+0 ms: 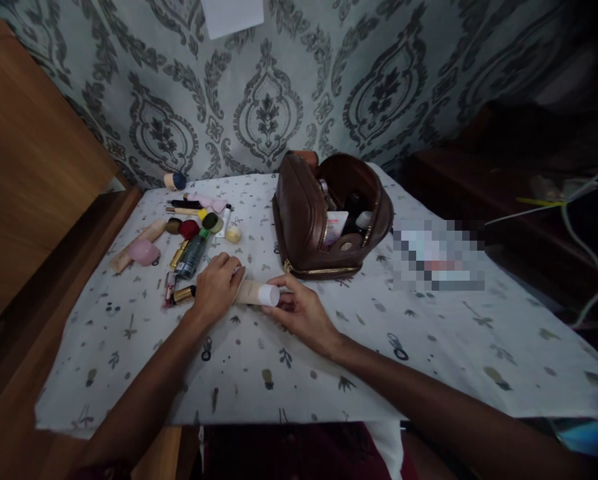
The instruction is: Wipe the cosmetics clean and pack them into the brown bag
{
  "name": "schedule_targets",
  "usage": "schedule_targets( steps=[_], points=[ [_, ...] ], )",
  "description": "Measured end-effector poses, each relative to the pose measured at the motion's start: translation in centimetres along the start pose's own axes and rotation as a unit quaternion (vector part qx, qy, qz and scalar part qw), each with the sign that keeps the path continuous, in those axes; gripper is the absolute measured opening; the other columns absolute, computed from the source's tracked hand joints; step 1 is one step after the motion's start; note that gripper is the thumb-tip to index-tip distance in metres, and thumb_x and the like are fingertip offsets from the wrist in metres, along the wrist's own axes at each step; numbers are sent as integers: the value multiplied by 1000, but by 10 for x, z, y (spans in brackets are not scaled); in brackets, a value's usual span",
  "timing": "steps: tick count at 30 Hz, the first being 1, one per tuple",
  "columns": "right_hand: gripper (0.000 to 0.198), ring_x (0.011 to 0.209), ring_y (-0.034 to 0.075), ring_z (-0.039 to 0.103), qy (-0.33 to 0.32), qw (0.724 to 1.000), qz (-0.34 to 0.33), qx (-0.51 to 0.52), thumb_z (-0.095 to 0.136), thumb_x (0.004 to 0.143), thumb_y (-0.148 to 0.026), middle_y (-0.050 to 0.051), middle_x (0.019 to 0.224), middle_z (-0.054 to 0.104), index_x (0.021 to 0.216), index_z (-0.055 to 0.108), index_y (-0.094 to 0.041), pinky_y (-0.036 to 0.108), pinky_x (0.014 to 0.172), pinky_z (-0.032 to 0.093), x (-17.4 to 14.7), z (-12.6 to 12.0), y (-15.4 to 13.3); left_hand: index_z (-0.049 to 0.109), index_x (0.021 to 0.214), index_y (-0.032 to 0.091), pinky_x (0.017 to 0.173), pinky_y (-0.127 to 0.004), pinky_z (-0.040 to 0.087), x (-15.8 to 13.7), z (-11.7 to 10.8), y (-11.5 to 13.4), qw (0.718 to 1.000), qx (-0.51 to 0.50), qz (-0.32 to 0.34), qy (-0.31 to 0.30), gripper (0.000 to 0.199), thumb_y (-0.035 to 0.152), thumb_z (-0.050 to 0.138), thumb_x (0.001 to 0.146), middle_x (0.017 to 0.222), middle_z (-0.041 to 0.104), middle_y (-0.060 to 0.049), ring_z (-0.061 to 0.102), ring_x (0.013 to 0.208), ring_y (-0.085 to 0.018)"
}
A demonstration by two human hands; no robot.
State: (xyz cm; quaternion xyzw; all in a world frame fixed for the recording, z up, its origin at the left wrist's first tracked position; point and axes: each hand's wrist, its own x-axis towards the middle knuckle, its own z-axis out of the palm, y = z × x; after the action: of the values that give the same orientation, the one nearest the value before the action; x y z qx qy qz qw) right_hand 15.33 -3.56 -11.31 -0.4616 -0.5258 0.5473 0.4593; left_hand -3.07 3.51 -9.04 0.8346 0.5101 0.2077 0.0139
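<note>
A beige cosmetic tube point(249, 291) with a white cap lies across the space between my hands, just above the cloth. My left hand point(217, 283) is closed round its left end, and that end is hidden by the fingers. At the cap, my right hand point(301, 310) grips with thumb and fingers on either side. Left of my left hand are a dark green bottle point(193, 255), a gold-and-black tube point(183, 295) and a small pink bottle point(169, 290). Behind my right hand stands an unzipped brown cosmetic bag point(303, 213) with several items inside.
Several cosmetics lie at the left, among them a pink sponge-like piece point(144, 252), a red rounded item point(189, 229) and a pale yellow round one point(233, 233). A navy-and-beige item point(175, 181) sits by the wall. The printed tablecloth point(329, 387) covers the table; a wooden cabinet point(39, 167) borders it.
</note>
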Motion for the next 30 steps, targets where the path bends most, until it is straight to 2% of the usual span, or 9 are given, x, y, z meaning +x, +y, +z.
schedule_targets(
  steps=[3,7,12,16,19,22,24,28,30],
  points=[
    [33,70,13,61,6,999,-45,-2,76,74,-33,0,86,64,100,57,-21,25,60,51,2,-2,1,64,87,19,75,-31,44,-4,-6,13,995,-75,61,15,23,29,46,99,85,59,-4,58,85,-20],
    [20,89,17,62,17,975,-193,-113,69,85,-32,6,101,62,102,66,-22,31,75,56,1,-7,4,68,88,20,76,-30,45,-6,-17,25,981,-152,122,3,28,31,45,100,84,59,-4,58,84,-18],
    [18,104,20,63,0,941,-279,-190,62,92,-28,9,112,63,109,66,-24,39,90,55,-2,-10,7,69,80,22,71,-30,44,1,-24,6,992,-104,66,-30,29,31,48,97,81,60,-3,59,78,-18],
    [18,106,20,63,13,926,-310,-215,61,93,-24,9,115,62,110,64,-24,38,89,56,-3,-10,7,69,79,21,70,-31,44,5,-27,-17,1000,-21,7,17,27,28,48,95,80,61,-4,59,77,-21],
    [17,103,20,64,50,923,-310,-222,63,91,-23,9,112,61,108,62,-24,36,84,58,-3,-9,6,69,88,20,76,-33,46,7,-28,-27,996,15,-13,89,26,27,46,96,87,62,-6,59,85,-23],
    [15,93,18,64,70,937,-273,-208,64,89,-25,7,105,61,103,60,-23,32,76,60,-2,-8,6,69,99,19,81,-34,46,8,-24,-33,990,41,-13,137,28,28,42,99,95,62,-8,58,92,-24],
    [12,84,17,63,83,942,-244,-216,65,88,-27,5,96,61,97,59,-22,29,70,58,-2,-9,5,69,103,19,83,-36,46,8,-18,-36,990,67,1,120,30,27,40,100,101,62,-10,57,97,-24],
    [19,67,15,58,87,930,-191,-303,69,83,-34,1,78,60,88,56,-22,27,59,46,-1,-11,4,69,87,19,85,-42,46,8,-8,-39,994,89,56,23,27,22,44,96,99,67,-11,58,98,-28],
    [22,64,15,57,71,921,-169,-344,70,82,-36,-1,74,61,87,55,-21,26,58,42,-1,-12,2,69,88,19,86,-46,46,8,-7,-38,994,92,61,23,27,21,44,96,99,69,-13,59,100,-30]
  ],
)
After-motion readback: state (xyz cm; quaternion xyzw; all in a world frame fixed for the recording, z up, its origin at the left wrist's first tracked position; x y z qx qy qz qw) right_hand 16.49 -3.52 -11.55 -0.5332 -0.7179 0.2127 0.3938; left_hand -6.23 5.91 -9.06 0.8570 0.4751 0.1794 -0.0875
